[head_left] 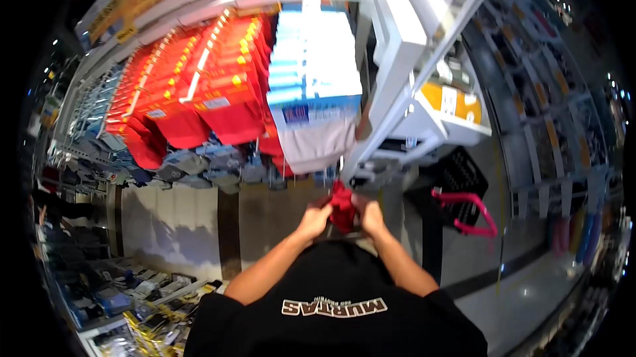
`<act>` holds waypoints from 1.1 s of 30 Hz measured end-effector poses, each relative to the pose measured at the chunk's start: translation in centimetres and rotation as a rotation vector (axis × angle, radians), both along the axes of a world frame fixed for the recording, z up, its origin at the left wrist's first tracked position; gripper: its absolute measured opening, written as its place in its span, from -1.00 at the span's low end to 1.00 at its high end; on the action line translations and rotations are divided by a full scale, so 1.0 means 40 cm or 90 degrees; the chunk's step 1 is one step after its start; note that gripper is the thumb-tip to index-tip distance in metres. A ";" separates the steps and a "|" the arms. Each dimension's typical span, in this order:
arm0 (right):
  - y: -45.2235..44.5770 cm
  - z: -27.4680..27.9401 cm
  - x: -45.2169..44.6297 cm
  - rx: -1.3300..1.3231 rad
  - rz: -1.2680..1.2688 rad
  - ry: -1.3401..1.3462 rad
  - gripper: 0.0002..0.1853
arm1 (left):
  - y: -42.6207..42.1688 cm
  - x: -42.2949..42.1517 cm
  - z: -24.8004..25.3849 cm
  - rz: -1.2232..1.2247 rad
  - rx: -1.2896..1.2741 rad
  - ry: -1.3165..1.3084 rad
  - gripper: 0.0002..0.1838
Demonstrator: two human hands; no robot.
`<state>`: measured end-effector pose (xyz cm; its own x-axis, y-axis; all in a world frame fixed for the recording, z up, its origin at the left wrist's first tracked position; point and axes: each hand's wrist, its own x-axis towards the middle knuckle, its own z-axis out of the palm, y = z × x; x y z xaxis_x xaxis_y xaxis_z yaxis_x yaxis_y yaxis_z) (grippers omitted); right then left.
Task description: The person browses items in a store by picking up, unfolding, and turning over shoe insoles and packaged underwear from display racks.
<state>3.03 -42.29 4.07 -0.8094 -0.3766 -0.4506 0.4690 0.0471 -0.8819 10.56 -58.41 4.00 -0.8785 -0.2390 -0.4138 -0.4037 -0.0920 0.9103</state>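
Observation:
Close in front of my body, my left hand (314,218) and my right hand (370,215) hold a crumpled red cloth item (342,206) between them. The fingers of both hands are closed on its sides. Above the hands, a row of light blue and white packs (313,65) hangs from the rack, with pale grey cloth (319,141) at its lower end. To its left hang several rows of red packs (227,82) with white tags. The exact form of the red item is too blurred to tell.
A white rack frame (397,45) stands at the upper right. On the floor to the right is a black basket (462,181) with a pink handle (487,214). Shelves (540,92) line the far right. Packaged goods (149,294) lie in a bin at the lower left.

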 end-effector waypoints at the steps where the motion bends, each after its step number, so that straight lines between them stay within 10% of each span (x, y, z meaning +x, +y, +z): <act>1: -0.016 0.015 0.013 -0.088 -0.090 -0.049 -0.63 | -0.010 -0.009 0.024 -0.025 0.023 0.018 -0.57; 6: 0.015 0.102 0.047 -0.212 -0.161 -0.106 -0.69 | -0.023 -0.047 0.061 -0.071 0.270 0.050 -0.59; 11: 0.020 0.095 0.122 -0.228 -0.353 -0.115 -0.79 | -0.015 -0.046 0.013 -0.151 0.018 -0.041 -0.48; 18: 0.047 0.018 0.212 -0.179 -0.364 0.043 -0.80 | 0.030 -0.059 -0.005 -0.309 0.471 0.014 -0.50; 22: 0.024 -0.002 0.222 0.118 -0.333 0.344 -0.70 | 0.064 -0.050 0.021 -0.388 0.373 0.024 -0.44; 33: 0.062 -0.045 0.142 0.101 -0.503 0.216 -0.76 | 0.076 -0.144 -0.043 -0.343 0.086 -0.043 -0.76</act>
<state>8.73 -39.83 2.28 -0.9070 0.3982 -0.1371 0.1293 -0.0464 -0.9905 4.80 -55.39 2.27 -0.8319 0.2955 -0.4698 -0.4835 0.0296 0.8748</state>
